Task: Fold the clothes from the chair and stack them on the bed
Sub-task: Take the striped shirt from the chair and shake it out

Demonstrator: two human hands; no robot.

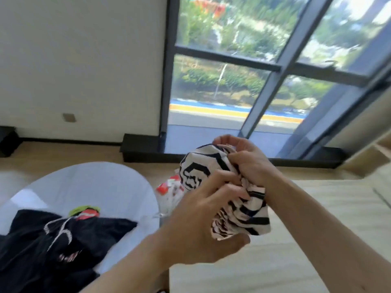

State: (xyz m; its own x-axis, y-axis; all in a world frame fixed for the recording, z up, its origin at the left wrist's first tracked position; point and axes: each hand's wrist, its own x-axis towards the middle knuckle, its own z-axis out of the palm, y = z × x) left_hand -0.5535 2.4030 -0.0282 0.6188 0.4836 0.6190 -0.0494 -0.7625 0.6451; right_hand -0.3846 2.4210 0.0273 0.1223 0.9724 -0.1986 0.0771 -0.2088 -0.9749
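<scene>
The striped garment [239, 216] is wadded in mid-air at centre frame, over the near edge of the bed [275, 261] at lower right. Both hands grip it: the left hand [198, 216] has its fingers [228, 187] curled into the bundle, and the right hand [247, 163] pinches the top. With 2 grips on a wad and not on a hem, shaking it out could leave it twisted or let it drop. Its type and edges are hidden. The black garment [63, 240] on the chair [95, 182], lower left, is cut off.
</scene>
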